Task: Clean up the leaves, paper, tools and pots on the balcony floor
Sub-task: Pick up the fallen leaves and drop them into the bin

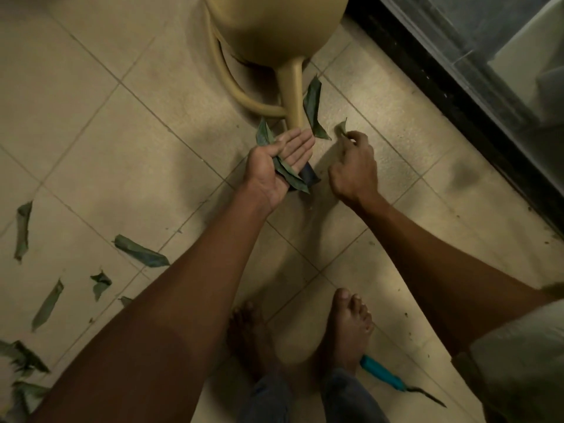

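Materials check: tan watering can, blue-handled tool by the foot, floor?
Tan watering can: likely moulded plastic, matte; uniform colour, smooth seamless spout and handle. Painted metal not excluded.
Blue-handled hand tool: handle looks plastic or rubbery, slight sheen; its dark pointed blade is probably metal, too dim to confirm.
Beige floor tiles: ceramic or stone-like, matte, speckled surface with grout lines.

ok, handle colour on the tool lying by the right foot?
Teal blue handle, with a dark metal blade; the head view shows it clearly.
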